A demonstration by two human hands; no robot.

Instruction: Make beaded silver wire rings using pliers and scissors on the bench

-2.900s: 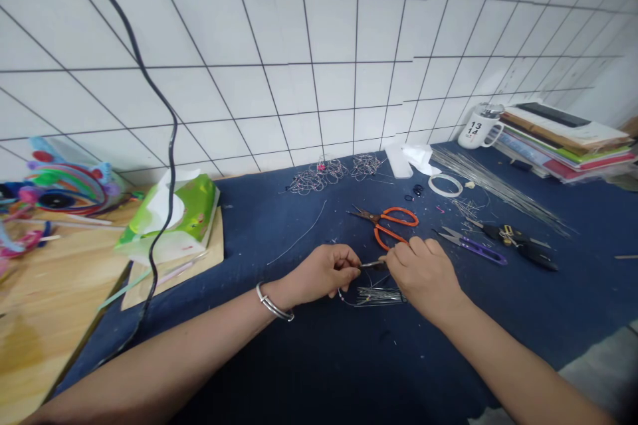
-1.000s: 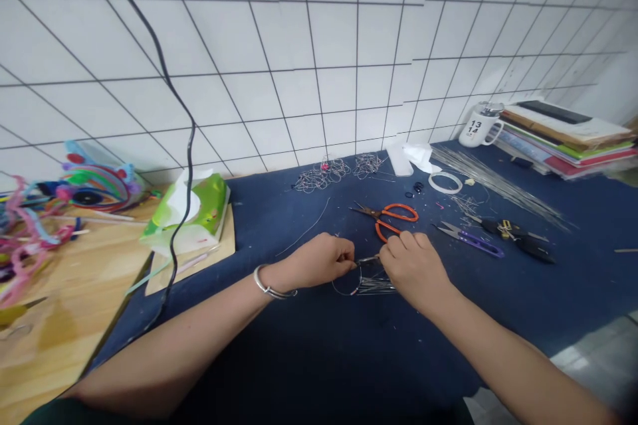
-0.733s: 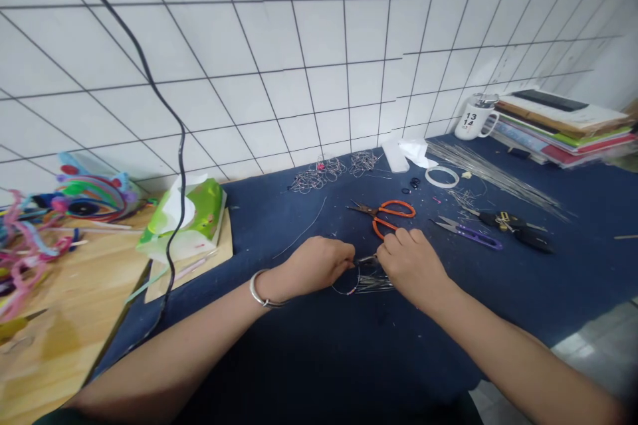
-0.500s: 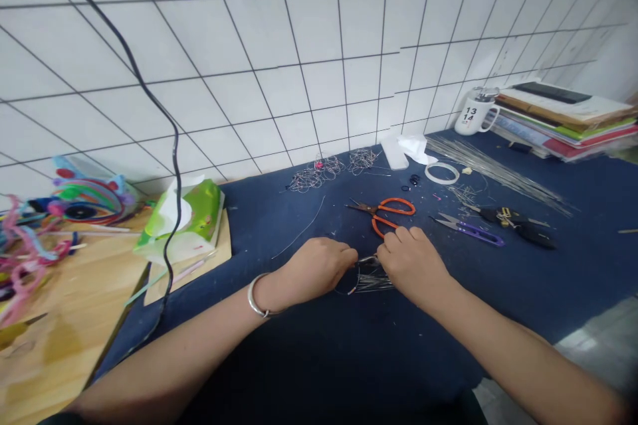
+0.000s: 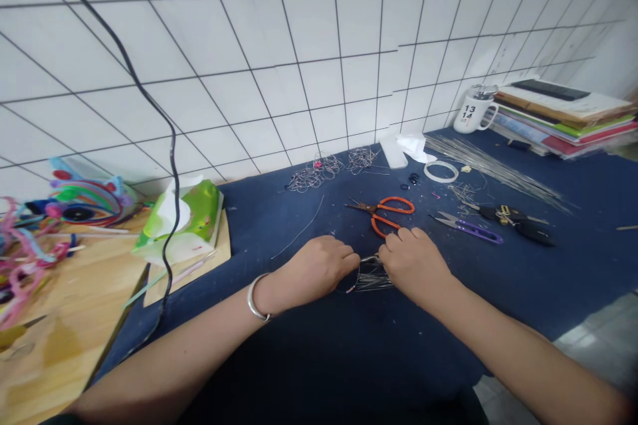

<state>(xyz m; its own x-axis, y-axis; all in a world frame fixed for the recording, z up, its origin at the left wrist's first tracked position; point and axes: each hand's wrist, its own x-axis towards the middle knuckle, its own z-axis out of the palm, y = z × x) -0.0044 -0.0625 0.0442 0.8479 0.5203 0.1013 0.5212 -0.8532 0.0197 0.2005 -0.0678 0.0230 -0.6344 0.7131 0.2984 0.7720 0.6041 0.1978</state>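
Observation:
Both hands meet over the dark blue cloth (image 5: 309,358). My left hand (image 5: 321,269), a silver bangle (image 5: 253,297) on its wrist, is closed in a pinch on a thin wire loop (image 5: 351,284) with a small bead at its end. My right hand (image 5: 416,264) is curled round a small metal tool (image 5: 369,258) whose tip reaches the left fingertips. A small bundle of short straight wires (image 5: 373,281) lies on the cloth just under and between the hands. Orange-handled scissors (image 5: 386,212) lie directly behind my right hand.
Purple snips (image 5: 466,227) and black pliers (image 5: 518,220) lie to the right, with long wires (image 5: 498,174), a white ring (image 5: 441,172) and a mug (image 5: 472,111) behind. Tangled wire pieces (image 5: 319,174) sit by the wall. A green tissue pack (image 5: 182,216) and hanging black cable (image 5: 169,166) are left.
Both hands stay together at the same spot, working the wire with small finger movements. The view has shifted slightly as my head moved.

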